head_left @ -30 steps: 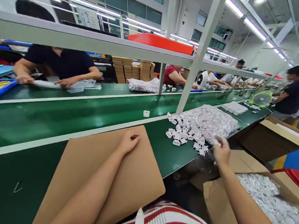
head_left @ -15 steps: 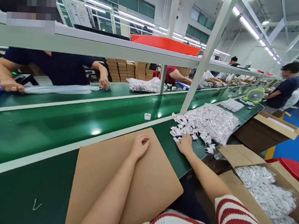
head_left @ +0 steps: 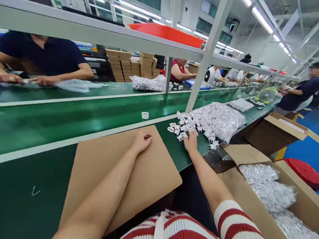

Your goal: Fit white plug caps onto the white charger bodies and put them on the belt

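Note:
My left hand (head_left: 142, 143) rests on a flat brown cardboard sheet (head_left: 103, 173), its fingers curled toward the thumb. Whatever may lie inside that curl is hidden. At the near edge of a heap of white plug pieces (head_left: 181, 121) with metal pins, my right hand (head_left: 191, 143) has thumb and fingers closed around a white plug piece (head_left: 184, 136), partly covered by the fingers. Just behind, more of these pieces spill out of a clear plastic bag (head_left: 221, 119) lying on the green bench.
A single white part (head_left: 145, 115) sits on the green conveyor (head_left: 108, 118). An open carton (head_left: 301, 177) of bagged white parts stands at my right. A slanted white post (head_left: 209, 54) and a shelf with a red tray (head_left: 166, 34) rise ahead. A co-worker handles plastic bags opposite.
My right hand has closed on a plug piece at the heap's edge. The left stays curled on the cardboard. The view has shifted slightly, and the co-worker opposite has drawn both hands together.

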`<move>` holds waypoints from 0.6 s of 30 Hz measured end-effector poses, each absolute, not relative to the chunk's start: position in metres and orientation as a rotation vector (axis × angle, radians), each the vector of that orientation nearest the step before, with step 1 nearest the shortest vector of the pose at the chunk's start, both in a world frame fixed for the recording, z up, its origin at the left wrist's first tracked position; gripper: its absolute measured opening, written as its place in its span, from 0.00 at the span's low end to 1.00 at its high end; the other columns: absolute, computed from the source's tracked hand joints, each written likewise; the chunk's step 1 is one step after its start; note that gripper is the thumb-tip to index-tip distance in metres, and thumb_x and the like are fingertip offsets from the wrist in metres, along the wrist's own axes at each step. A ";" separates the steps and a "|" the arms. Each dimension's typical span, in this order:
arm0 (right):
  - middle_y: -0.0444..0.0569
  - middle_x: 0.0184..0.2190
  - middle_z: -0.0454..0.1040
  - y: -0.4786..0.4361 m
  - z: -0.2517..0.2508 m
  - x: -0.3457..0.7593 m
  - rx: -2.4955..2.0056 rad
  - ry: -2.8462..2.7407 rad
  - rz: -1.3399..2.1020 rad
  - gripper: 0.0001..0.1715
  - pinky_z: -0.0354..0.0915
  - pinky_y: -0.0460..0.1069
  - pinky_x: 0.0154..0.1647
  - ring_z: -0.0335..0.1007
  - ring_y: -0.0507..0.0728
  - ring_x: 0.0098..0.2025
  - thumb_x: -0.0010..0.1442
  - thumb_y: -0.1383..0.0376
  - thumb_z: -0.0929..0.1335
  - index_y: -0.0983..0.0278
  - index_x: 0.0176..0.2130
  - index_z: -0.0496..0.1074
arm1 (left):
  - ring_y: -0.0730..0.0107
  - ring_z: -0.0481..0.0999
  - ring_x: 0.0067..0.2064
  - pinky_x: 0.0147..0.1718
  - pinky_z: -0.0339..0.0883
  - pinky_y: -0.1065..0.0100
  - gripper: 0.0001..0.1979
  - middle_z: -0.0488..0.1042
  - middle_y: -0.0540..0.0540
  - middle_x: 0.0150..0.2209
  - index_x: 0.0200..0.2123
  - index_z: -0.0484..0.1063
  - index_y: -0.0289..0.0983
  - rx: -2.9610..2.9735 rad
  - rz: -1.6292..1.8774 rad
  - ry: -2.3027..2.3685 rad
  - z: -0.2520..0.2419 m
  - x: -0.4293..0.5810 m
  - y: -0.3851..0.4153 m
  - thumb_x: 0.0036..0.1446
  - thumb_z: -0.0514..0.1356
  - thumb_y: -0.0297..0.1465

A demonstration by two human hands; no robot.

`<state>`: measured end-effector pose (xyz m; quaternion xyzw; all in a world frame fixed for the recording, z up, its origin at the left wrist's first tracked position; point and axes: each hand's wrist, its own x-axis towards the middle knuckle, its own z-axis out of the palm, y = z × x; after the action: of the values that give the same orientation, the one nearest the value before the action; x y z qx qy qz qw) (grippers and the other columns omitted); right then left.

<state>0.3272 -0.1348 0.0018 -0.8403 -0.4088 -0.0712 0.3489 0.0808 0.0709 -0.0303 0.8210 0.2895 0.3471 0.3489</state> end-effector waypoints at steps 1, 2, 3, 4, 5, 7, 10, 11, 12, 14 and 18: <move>0.63 0.56 0.67 -0.134 0.002 0.327 -2.210 -1.038 -0.221 0.28 0.60 0.62 0.65 0.63 0.67 0.59 0.63 0.67 0.62 0.69 0.61 0.70 | 0.52 0.77 0.53 0.56 0.74 0.52 0.12 0.77 0.39 0.47 0.37 0.81 0.39 2.137 0.901 0.750 -0.029 0.080 0.069 0.57 0.60 0.38; 0.65 0.57 0.66 -0.132 0.001 0.326 -2.254 -1.010 -0.252 0.28 0.58 0.64 0.66 0.60 0.69 0.62 0.63 0.66 0.63 0.70 0.60 0.70 | 0.53 0.77 0.53 0.57 0.74 0.52 0.12 0.77 0.39 0.47 0.37 0.80 0.39 2.154 0.899 0.758 -0.028 0.079 0.068 0.58 0.60 0.38; 0.67 0.59 0.66 -0.130 0.001 0.326 -2.304 -0.988 -0.270 0.27 0.55 0.65 0.68 0.57 0.72 0.66 0.63 0.66 0.64 0.71 0.59 0.70 | 0.53 0.76 0.54 0.58 0.73 0.51 0.12 0.77 0.39 0.49 0.38 0.80 0.39 2.176 0.897 0.777 -0.027 0.079 0.065 0.58 0.60 0.38; 0.68 0.60 0.65 -0.129 0.000 0.326 -2.353 -0.981 -0.266 0.26 0.53 0.66 0.69 0.53 0.74 0.68 0.62 0.66 0.65 0.71 0.58 0.71 | 0.51 0.76 0.56 0.60 0.71 0.49 0.12 0.77 0.39 0.50 0.38 0.80 0.39 2.202 0.897 0.807 -0.026 0.079 0.063 0.58 0.60 0.37; 0.70 0.61 0.64 -0.127 -0.001 0.326 -2.392 -0.993 -0.246 0.25 0.50 0.67 0.70 0.50 0.75 0.70 0.62 0.65 0.65 0.72 0.57 0.71 | 0.50 0.74 0.59 0.64 0.67 0.46 0.11 0.77 0.39 0.53 0.39 0.80 0.39 2.230 0.896 0.847 -0.026 0.080 0.060 0.58 0.61 0.37; 0.71 0.62 0.64 -0.125 -0.003 0.326 -2.418 -1.048 -0.184 0.24 0.49 0.68 0.71 0.48 0.77 0.72 0.62 0.65 0.66 0.72 0.56 0.71 | 0.46 0.71 0.63 0.70 0.56 0.41 0.10 0.77 0.40 0.56 0.41 0.79 0.40 2.244 0.893 0.965 -0.024 0.082 0.057 0.57 0.63 0.36; 0.71 0.60 0.66 -0.125 -0.005 0.329 -2.375 -1.052 -0.130 0.24 0.54 0.67 0.68 0.55 0.77 0.68 0.63 0.64 0.65 0.72 0.56 0.70 | 0.47 0.74 0.61 0.68 0.61 0.45 0.16 0.78 0.38 0.56 0.48 0.77 0.39 2.148 0.903 1.192 -0.018 0.086 0.067 0.57 0.65 0.35; 0.71 0.59 0.66 -0.126 -0.006 0.330 -2.357 -1.028 -0.125 0.24 0.56 0.67 0.66 0.57 0.76 0.66 0.63 0.64 0.64 0.72 0.55 0.70 | 0.49 0.76 0.58 0.65 0.65 0.47 0.18 0.77 0.37 0.56 0.51 0.76 0.37 2.106 0.917 1.271 -0.015 0.087 0.075 0.58 0.65 0.36; 0.71 0.59 0.66 -0.125 -0.006 0.331 -2.339 -1.002 -0.123 0.24 0.57 0.67 0.65 0.58 0.76 0.64 0.63 0.64 0.64 0.72 0.55 0.69 | 0.50 0.77 0.58 0.63 0.68 0.49 0.21 0.76 0.34 0.57 0.55 0.74 0.36 2.073 0.941 1.342 -0.010 0.087 0.086 0.60 0.63 0.36; 0.71 0.57 0.66 -0.123 -0.007 0.333 -2.304 -0.976 -0.134 0.23 0.58 0.68 0.64 0.58 0.76 0.62 0.62 0.65 0.63 0.72 0.54 0.69 | 0.50 0.73 0.62 0.65 0.66 0.51 0.25 0.72 0.33 0.62 0.60 0.70 0.34 2.040 1.002 1.443 0.000 0.087 0.112 0.62 0.61 0.35; 0.69 0.55 0.67 -0.118 -0.010 0.334 -2.246 -1.020 -0.218 0.19 0.56 0.69 0.65 0.56 0.76 0.63 0.61 0.66 0.63 0.70 0.51 0.69 | 0.45 0.55 0.74 0.73 0.51 0.49 0.35 0.61 0.34 0.72 0.66 0.65 0.35 2.063 1.013 1.511 0.016 0.092 0.165 0.56 0.67 0.34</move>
<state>0.3342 -0.1184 -0.0099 -0.8572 -0.3894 -0.0833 0.3266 0.0918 0.1646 0.0158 0.7358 0.5390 0.3613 0.1940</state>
